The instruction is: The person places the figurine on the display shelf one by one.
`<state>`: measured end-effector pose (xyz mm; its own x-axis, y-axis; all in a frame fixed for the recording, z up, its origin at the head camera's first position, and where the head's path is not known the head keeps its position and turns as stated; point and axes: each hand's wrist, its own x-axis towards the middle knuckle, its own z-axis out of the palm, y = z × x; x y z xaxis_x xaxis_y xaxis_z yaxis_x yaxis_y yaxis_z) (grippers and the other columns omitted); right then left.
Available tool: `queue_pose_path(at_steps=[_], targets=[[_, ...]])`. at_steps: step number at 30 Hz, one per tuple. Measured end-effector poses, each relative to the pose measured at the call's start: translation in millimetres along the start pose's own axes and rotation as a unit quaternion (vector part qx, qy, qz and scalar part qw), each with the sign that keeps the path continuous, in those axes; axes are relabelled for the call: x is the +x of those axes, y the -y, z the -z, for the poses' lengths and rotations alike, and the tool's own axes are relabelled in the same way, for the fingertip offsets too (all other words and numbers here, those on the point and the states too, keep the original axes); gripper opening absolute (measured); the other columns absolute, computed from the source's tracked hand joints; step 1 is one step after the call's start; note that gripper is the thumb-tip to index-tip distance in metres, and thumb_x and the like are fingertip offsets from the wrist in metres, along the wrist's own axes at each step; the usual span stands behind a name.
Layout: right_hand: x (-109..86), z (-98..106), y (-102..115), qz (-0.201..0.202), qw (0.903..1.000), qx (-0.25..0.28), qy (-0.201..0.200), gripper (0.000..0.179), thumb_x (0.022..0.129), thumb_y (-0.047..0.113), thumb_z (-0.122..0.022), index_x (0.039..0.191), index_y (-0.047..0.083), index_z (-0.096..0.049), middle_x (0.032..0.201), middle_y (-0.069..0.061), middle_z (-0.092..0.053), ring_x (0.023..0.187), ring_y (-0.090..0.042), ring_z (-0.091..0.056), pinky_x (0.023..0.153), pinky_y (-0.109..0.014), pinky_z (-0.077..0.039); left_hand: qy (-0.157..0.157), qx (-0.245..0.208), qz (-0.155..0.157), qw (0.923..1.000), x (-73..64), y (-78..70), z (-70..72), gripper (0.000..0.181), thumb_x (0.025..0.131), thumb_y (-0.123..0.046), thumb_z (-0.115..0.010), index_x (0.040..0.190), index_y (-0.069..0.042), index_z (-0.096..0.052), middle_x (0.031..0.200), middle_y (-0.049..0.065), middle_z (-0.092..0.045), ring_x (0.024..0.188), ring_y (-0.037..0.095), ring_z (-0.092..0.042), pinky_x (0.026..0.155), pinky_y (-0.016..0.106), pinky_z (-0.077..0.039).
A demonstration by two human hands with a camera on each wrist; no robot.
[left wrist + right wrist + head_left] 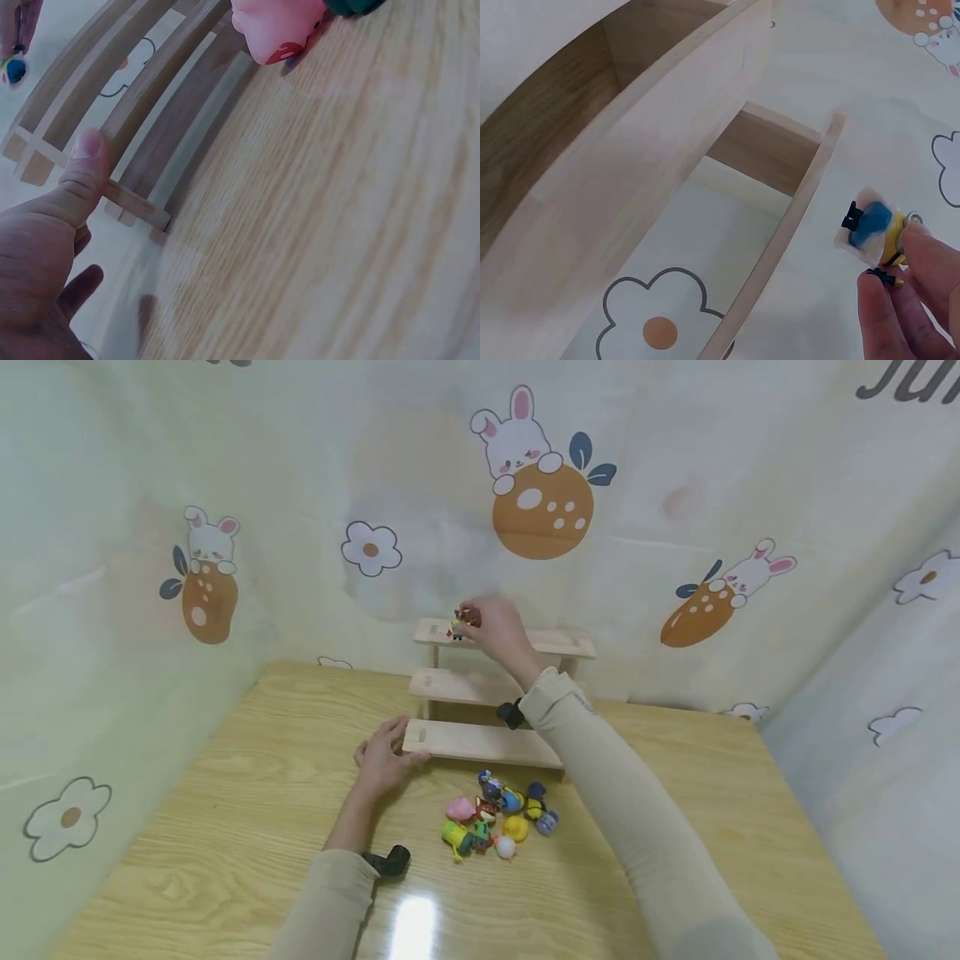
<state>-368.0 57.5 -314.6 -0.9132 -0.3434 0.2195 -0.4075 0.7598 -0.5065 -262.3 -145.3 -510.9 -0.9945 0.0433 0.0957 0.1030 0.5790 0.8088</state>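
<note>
A three-tier wooden display shelf [480,741] stands at the back of the table. My left hand [384,762] holds the left end of its lowest tier, with the thumb [88,154] along the wood. Over the top tier, my right hand [495,625] pinches a small toy figure [456,628]. In the right wrist view this is a yellow-and-blue minion figure [885,232] with a round goggle and dark feet, partly covered by the fingertips. Its feet come close over the top tier in the head view.
In front of the shelf lies a cluster of several small toys, among them a yellow duck [516,827], a pink figure [460,810], a fox figure [485,810] and a white ball-shaped toy [506,847]. A printed curtain [300,585] hangs right behind the shelf.
</note>
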Motion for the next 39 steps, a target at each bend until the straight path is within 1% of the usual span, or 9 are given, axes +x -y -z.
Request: queue_pose_path(at_steps=[6, 10, 13, 19, 25, 31, 37, 39], targets=[[10.2, -1, 0, -0.007, 0.9996, -0.026, 0.001, 0.035, 0.090, 0.021, -0.066, 0.121, 0.005, -0.063, 0.112, -0.009, -0.070, 0.102, -0.020, -0.065, 0.092, -0.035, -0.049, -0.001, 0.003, 0.005, 1.0000, 1.3, 0.2, -2.4, 0.087, 0.074, -0.045, -0.076, 0.145, -0.010, -0.040, 0.151, 0.006, -0.038, 0.139, 0.030, -0.033, 0.109, 0.059, 0.003], [16.8, -8, -3, -0.008, 0.9995, -0.031, 0.004, 0.035, 0.090, 0.019, -0.066, 0.121, 0.003, -0.063, 0.111, -0.010, -0.070, 0.103, -0.020, -0.065, 0.093, -0.033, -0.048, -0.003, -0.003, 0.007, 1.0000, -0.3, 0.7, -2.5, 0.084, 0.075, -0.042, -0.076, 0.144, -0.010, -0.040, 0.150, 0.007, -0.038, 0.139, 0.032, -0.034, 0.109, 0.059, 0.004], [19.6, -14, -5, -0.009, 0.9996, -0.024, 0.006, 0.036, 0.089, 0.016, -0.067, 0.121, 0.002, -0.063, 0.111, -0.010, -0.070, 0.104, -0.020, -0.065, 0.093, -0.032, -0.048, -0.006, -0.003, 0.006, 1.0000, -2.4, 0.8, -3.3, 0.084, 0.075, -0.042, -0.076, 0.144, -0.010, -0.041, 0.150, 0.007, -0.039, 0.138, 0.032, -0.035, 0.109, 0.060, 0.004], [21.4, -17, -4, -0.014, 0.9996, -0.023, 0.004, 0.035, 0.090, 0.017, -0.065, 0.122, 0.002, -0.062, 0.112, -0.011, -0.070, 0.105, -0.021, -0.064, 0.094, -0.033, -0.048, -0.010, 0.003, -0.004, 0.9999, -1.8, 1.9, -5.4, 0.085, 0.074, -0.043, -0.076, 0.144, -0.008, -0.041, 0.149, 0.008, -0.039, 0.138, 0.031, -0.035, 0.108, 0.061, 0.001], [23.0, -18, -3, -0.009, 0.9994, -0.034, 0.001, 0.033, 0.091, 0.020, -0.065, 0.120, 0.005, -0.064, 0.112, -0.008, -0.070, 0.103, -0.021, -0.065, 0.092, -0.034, -0.049, -0.012, -0.004, -0.002, 0.9999, -0.5, 1.5, -4.5, 0.085, 0.074, -0.041, -0.077, 0.144, -0.009, -0.041, 0.150, 0.007, -0.039, 0.138, 0.032, -0.035, 0.108, 0.060, 0.004], [22.6, -19, -4, -0.002, 0.9988, -0.048, -0.002, 0.037, 0.090, 0.021, -0.066, 0.124, 0.005, -0.062, 0.114, -0.008, -0.070, 0.106, -0.020, -0.064, 0.094, -0.033, -0.048, -0.014, -0.008, -0.007, 0.9998, -1.1, 0.2, -4.6, 0.086, 0.073, -0.041, -0.078, 0.143, -0.007, -0.041, 0.149, 0.009, -0.040, 0.137, 0.033, -0.036, 0.108, 0.061, 0.003], [22.4, -20, -5, 0.001, 0.9980, -0.062, -0.006, 0.039, 0.090, 0.023, -0.066, 0.126, 0.006, -0.061, 0.113, -0.008, -0.070, 0.104, -0.020, -0.065, 0.092, -0.032, -0.049, -0.011, -0.007, -0.007, 0.9999, -1.2, 1.7, -4.8, 0.085, 0.074, -0.042, -0.076, 0.144, -0.007, -0.041, 0.149, 0.008, -0.039, 0.137, 0.033, -0.036, 0.108, 0.061, 0.005], [22.1, -20, -6, -0.003, 0.9985, -0.055, -0.003, 0.041, 0.090, 0.023, -0.066, 0.127, 0.006, -0.060, 0.114, -0.009, -0.069, 0.105, -0.020, -0.064, 0.091, -0.032, -0.049, -0.011, -0.006, -0.007, 0.9999, -1.0, 2.5, -5.0, 0.085, 0.075, -0.043, -0.076, 0.144, -0.007, -0.041, 0.149, 0.008, -0.039, 0.137, 0.034, -0.036, 0.108, 0.061, 0.005]])
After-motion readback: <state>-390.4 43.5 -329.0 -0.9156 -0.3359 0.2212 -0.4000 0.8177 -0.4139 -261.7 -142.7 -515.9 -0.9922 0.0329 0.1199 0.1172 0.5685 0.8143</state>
